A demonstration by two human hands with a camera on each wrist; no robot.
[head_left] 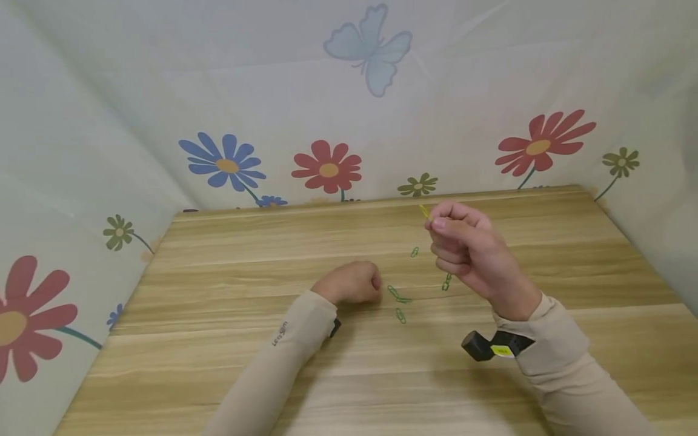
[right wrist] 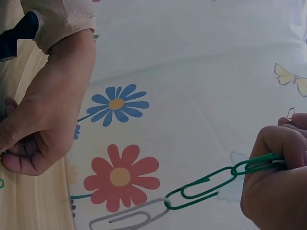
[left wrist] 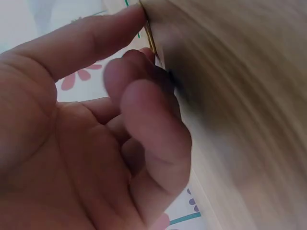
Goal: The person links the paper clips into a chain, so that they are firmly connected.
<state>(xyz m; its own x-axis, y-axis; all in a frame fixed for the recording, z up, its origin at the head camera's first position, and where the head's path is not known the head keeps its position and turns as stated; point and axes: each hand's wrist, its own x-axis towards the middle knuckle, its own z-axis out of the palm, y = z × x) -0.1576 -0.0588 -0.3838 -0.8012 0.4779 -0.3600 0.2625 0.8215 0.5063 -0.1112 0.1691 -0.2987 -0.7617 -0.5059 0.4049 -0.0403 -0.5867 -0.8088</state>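
Observation:
Raised above the table, my right hand [head_left: 480, 254] pinches a yellow paper clip [head_left: 424, 211] at its fingertips. In the right wrist view, linked green paper clips [right wrist: 201, 187] extend from the curled fingers of my right hand [right wrist: 278, 177], with a whitish clip [right wrist: 129, 218] linked at their far end. My left hand [head_left: 351, 283] is low at the tabletop; in the left wrist view its thumb and curled fingers [left wrist: 153, 120] pinch a thin golden-yellow clip [left wrist: 150, 36] against the wood. Green clips [head_left: 400, 315] lie just right of it.
Another green clip [head_left: 414, 252] lies farther back on the wooden table [head_left: 245, 242]. More green links [head_left: 446, 281] show below my right hand. A flower-printed cloth [head_left: 272, 91] stands behind the table and at both sides.

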